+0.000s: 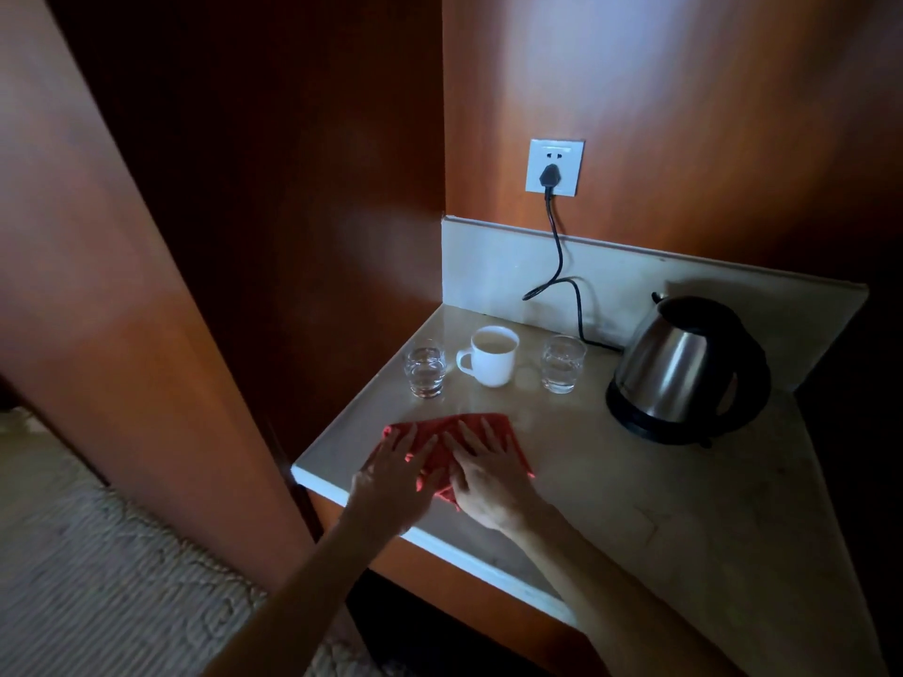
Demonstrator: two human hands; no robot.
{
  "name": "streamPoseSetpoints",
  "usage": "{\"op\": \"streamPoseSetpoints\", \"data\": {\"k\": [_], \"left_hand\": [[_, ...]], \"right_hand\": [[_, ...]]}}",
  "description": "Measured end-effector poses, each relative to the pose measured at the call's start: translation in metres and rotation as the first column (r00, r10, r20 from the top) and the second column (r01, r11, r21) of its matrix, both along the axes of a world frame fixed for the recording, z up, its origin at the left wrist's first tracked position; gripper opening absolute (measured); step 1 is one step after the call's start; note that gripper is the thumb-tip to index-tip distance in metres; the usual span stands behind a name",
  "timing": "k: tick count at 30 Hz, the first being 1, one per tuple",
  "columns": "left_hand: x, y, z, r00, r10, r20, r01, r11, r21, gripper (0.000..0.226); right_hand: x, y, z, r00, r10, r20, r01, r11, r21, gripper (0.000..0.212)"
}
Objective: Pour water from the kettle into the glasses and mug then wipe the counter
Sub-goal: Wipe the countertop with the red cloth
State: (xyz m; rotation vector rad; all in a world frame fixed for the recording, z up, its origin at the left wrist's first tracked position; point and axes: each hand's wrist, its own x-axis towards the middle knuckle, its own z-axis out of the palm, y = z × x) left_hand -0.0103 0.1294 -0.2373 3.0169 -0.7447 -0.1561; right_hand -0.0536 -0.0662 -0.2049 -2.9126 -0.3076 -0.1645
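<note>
A red cloth [493, 427] lies flat on the pale stone counter [635, 491] near its front left corner. My left hand [396, 476] and my right hand [488, 476] both press on the cloth with straight, spread fingers. Behind the cloth stand a clear glass [426, 368] with water, a white mug [492, 355] filled with liquid, and a second glass [563, 364] with water. The steel kettle [684, 368] with black handle and base sits at the right.
A black cord [562, 266] runs from the kettle up to a white wall socket [554, 167]. Dark wooden panels close in the back and left. The counter's front edge [440, 539] drops to a pale carpet [97, 579] at lower left.
</note>
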Motion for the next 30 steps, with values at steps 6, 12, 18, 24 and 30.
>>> {"op": "streamPoseSetpoints", "data": {"k": [6,12,18,24,30], "left_hand": [[-0.065,-0.048,0.033,0.999,-0.053,0.012,0.054,0.993,-0.109,0.065],[-0.071,-0.135,0.031,0.977,-0.199,0.080,0.209,0.968,-0.140,0.054],[-0.006,-0.174,0.030,0.964,-0.216,0.156,0.244,0.950,-0.194,0.053],[0.041,-0.136,0.016,0.973,-0.160,0.166,0.181,0.976,-0.120,0.059],[0.022,-0.088,0.001,0.964,-0.205,0.170,0.217,0.974,-0.059,0.056]], "right_hand": [[-0.064,-0.051,-0.008,0.996,-0.034,0.080,0.030,0.998,0.050,0.048],[-0.102,-0.131,-0.017,0.965,-0.237,0.109,0.229,0.970,0.086,0.049],[-0.043,-0.148,-0.010,0.941,-0.327,0.090,0.322,0.945,0.061,0.050],[0.012,-0.108,-0.001,0.967,-0.251,0.033,0.251,0.968,-0.021,0.053],[-0.011,-0.073,-0.005,0.982,-0.156,0.104,0.155,0.988,0.017,0.050]]}}
